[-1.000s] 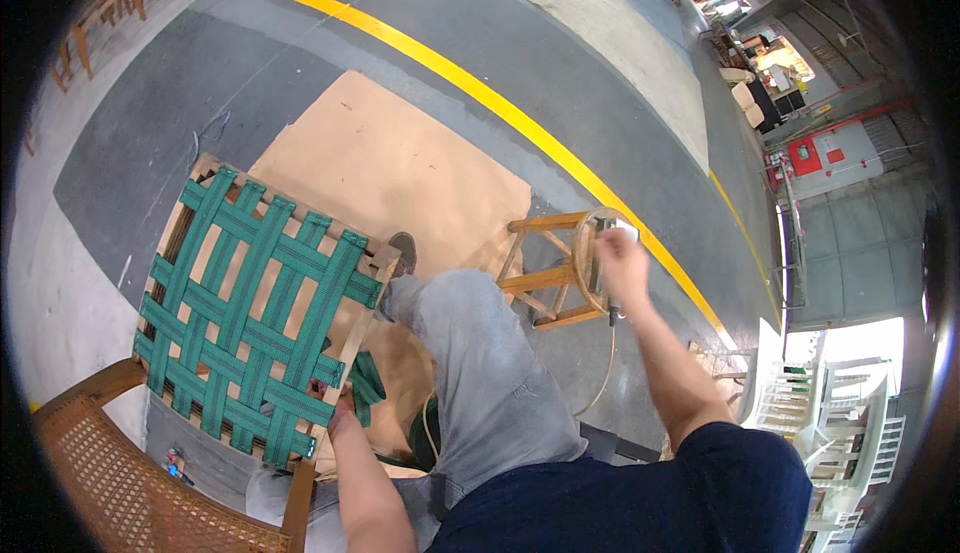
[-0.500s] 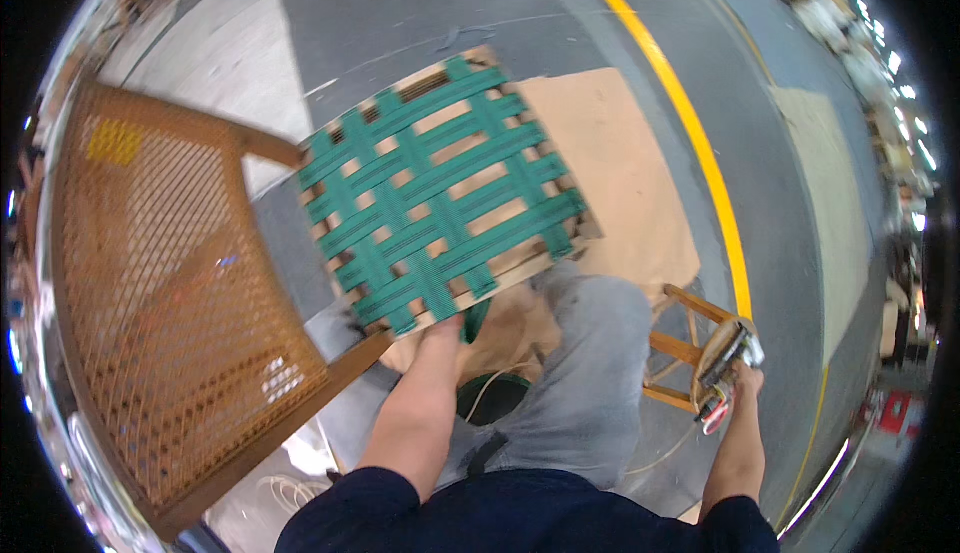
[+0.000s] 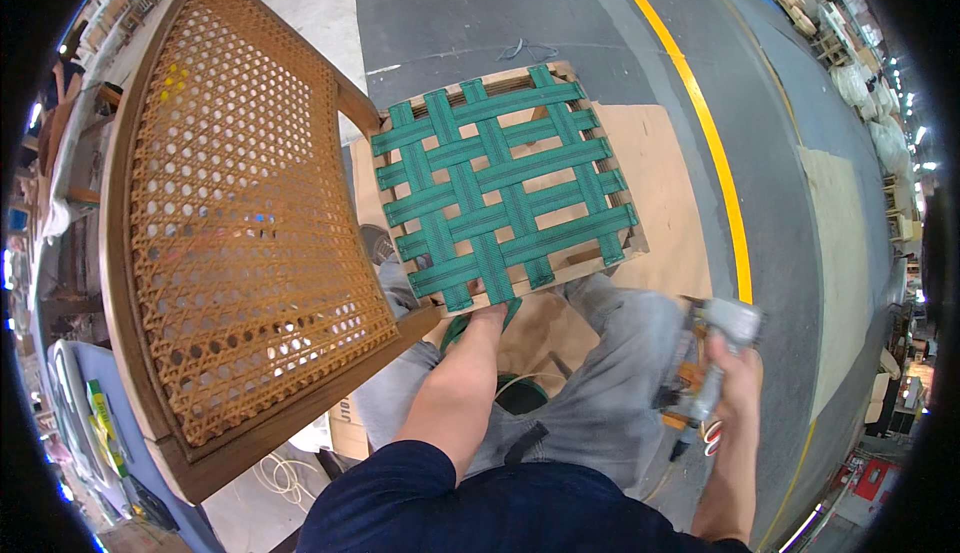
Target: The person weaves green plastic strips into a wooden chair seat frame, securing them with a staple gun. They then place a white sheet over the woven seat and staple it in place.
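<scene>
A wooden seat frame [image 3: 625, 255] woven with green webbing straps [image 3: 500, 203] lies tilted over my knees. My left hand [image 3: 488, 319] grips the loose end of a green strap [image 3: 458, 327] at the frame's near edge. My right hand [image 3: 735, 373] holds a grey staple gun [image 3: 712, 348] low at the right, apart from the frame, with a coiled hose trailing below it.
A wooden chair with a cane back [image 3: 240, 223] stands close at my left. A plywood sheet [image 3: 660, 183] lies on the grey floor under the frame, and a yellow floor line [image 3: 715, 143] runs past on the right. A white cord [image 3: 285, 473] lies below the chair.
My view has swung left, so the cane chair now fills the left side. My right hand has lifted the staple gun away from the small wooden stool, which is out of sight.
</scene>
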`<act>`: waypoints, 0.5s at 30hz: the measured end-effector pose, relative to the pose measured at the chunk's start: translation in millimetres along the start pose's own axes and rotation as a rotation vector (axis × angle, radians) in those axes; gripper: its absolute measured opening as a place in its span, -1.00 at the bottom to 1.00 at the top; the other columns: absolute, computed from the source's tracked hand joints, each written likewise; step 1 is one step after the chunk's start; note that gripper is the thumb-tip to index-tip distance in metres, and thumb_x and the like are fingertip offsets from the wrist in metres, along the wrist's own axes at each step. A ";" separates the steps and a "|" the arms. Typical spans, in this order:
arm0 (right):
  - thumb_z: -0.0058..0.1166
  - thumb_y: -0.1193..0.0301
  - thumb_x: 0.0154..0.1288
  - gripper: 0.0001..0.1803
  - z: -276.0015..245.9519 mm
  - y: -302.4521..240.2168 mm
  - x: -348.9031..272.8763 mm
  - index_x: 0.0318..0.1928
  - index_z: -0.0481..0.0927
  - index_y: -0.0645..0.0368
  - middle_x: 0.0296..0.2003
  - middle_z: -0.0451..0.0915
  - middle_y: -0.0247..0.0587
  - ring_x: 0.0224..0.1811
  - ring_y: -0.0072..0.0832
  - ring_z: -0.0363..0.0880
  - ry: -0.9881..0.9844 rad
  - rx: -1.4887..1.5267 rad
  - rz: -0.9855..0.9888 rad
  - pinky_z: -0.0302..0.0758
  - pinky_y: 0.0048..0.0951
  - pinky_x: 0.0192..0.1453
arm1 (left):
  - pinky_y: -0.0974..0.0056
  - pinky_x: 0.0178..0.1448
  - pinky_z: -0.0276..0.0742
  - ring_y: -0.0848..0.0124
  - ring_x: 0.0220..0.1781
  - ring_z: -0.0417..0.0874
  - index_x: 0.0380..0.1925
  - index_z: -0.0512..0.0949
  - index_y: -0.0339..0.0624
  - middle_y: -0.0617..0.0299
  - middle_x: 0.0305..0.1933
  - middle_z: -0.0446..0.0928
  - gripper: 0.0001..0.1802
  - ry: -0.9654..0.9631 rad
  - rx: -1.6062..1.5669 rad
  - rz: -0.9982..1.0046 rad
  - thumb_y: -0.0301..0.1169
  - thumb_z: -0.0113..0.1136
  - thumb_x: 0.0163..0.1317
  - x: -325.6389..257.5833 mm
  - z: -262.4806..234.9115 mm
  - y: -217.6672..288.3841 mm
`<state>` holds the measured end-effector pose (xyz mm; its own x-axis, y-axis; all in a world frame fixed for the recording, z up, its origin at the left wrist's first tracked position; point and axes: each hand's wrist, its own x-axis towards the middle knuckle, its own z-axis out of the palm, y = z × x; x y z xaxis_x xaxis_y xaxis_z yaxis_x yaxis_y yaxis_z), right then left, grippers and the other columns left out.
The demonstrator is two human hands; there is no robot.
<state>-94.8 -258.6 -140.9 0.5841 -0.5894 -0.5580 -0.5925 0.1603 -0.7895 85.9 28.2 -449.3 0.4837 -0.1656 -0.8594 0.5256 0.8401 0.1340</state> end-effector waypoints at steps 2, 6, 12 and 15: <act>0.38 0.32 0.32 -0.75 54.3 6.3 -5.9 -0.07 0.63 0.08 -0.38 0.62 -0.45 -0.42 -0.60 0.56 -0.210 -0.042 0.041 0.49 -0.44 -0.37 | 0.30 -0.50 0.48 0.42 -0.46 0.58 -0.19 0.57 -0.05 0.34 -0.34 0.62 -0.73 -0.009 0.018 -0.040 -0.12 0.09 0.44 -3.3 5.4 -4.8; 0.24 0.40 0.43 -0.83 160.9 8.4 -8.7 -0.11 0.59 0.22 -0.41 0.59 -0.35 -0.51 -0.55 0.56 -0.603 -0.008 0.005 0.45 -0.46 -0.49 | 0.29 -0.50 0.47 0.41 -0.45 0.58 -0.20 0.57 -0.05 0.33 -0.33 0.62 -0.73 0.006 0.032 -0.073 -0.11 0.09 0.44 -7.8 -0.3 -1.3; 0.23 0.40 0.44 -0.83 218.6 11.6 3.0 -0.10 0.62 0.25 -0.37 0.61 -0.34 -0.59 -0.57 0.55 -0.564 -0.260 0.092 0.44 -0.49 -0.58 | 0.27 -0.51 0.47 0.40 -0.45 0.58 -0.22 0.57 -0.05 0.33 -0.33 0.62 -0.73 0.018 0.040 -0.123 -0.10 0.10 0.43 -13.5 -5.1 0.2; 0.29 0.37 0.40 -0.74 226.2 25.0 11.9 -0.05 0.57 0.26 -0.37 0.63 -0.33 -0.61 -0.60 0.54 -0.570 -0.276 0.069 0.43 -0.49 -0.61 | 0.26 -0.51 0.46 0.39 -0.45 0.59 -0.22 0.56 -0.05 0.33 -0.33 0.62 -0.72 0.021 0.048 -0.154 -0.10 0.10 0.43 -16.1 -6.1 -4.5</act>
<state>22.8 -82.6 -225.0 0.6980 -0.0594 -0.7136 -0.7160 -0.0722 -0.6943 71.5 30.3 -439.0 0.3803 -0.2795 -0.8816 0.6254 0.7800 0.0225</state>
